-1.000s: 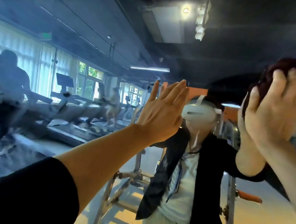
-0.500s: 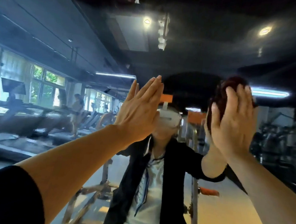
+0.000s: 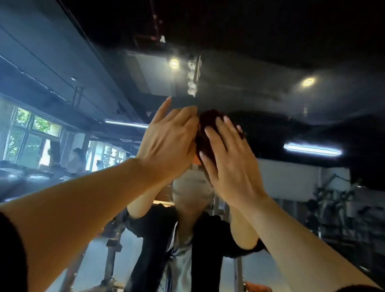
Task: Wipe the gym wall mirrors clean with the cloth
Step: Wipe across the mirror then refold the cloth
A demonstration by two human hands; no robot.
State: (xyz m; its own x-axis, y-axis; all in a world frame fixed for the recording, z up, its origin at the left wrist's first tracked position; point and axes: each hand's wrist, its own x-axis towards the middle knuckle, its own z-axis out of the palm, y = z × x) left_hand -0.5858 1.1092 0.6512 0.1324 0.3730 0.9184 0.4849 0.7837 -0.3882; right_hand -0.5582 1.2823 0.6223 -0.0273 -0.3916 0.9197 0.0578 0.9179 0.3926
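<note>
Dark maroon cloth (image 3: 207, 135), bunched, pressed against the mirror (image 3: 273, 102) high at centre. Left of the cloth, reflected windows (image 3: 35, 128) and treadmills (image 3: 12, 173); below the cloth, reflection of a person in a black jacket (image 3: 154, 241); right of it, a ceiling strip light (image 3: 312, 149) and dim gym machines (image 3: 336, 206). Just left of the cloth, left hand (image 3: 167, 143) raised with fingers straight and close together, edge touching the cloth. Over the cloth, right hand (image 3: 229, 163) with fingers spread and slightly bent, pressing it flat to the glass.
</note>
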